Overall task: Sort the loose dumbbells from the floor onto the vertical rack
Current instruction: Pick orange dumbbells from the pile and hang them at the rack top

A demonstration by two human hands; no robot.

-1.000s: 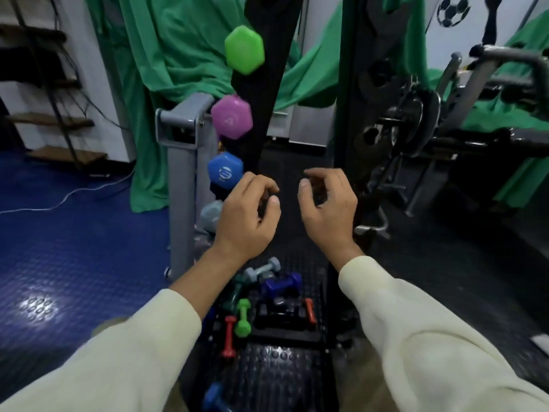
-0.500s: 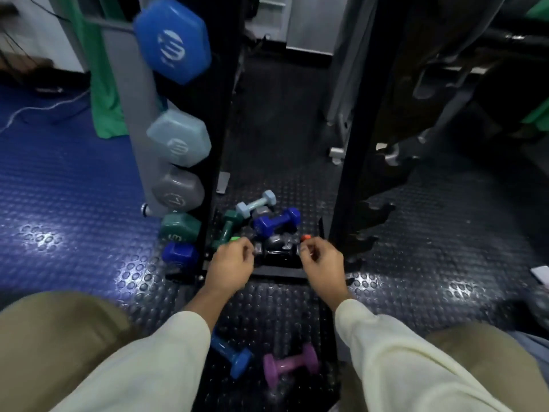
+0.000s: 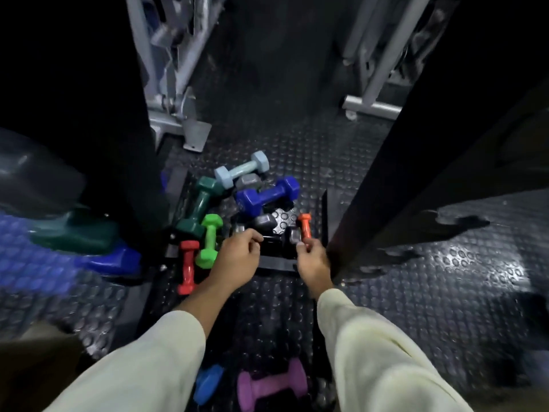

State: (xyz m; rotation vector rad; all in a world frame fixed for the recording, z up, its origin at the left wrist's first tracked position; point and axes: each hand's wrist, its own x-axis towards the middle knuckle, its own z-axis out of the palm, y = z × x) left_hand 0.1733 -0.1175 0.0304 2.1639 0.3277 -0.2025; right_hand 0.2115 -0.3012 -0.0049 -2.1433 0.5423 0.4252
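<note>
I see a dark studded rubber floor [image 3: 416, 292] with grey machine frames [image 3: 175, 114] behind. My left hand [image 3: 237, 260] and right hand [image 3: 312, 260] curl at a black dumbbell [image 3: 273, 243]; grip unclear. Loose coloured dumbbells [image 3: 267, 194] lie beside the black rack upright [image 3: 401, 162].

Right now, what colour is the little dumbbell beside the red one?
Bright green: the little dumbbell lies right beside the red one on the floor, clearest in the head view.
</note>
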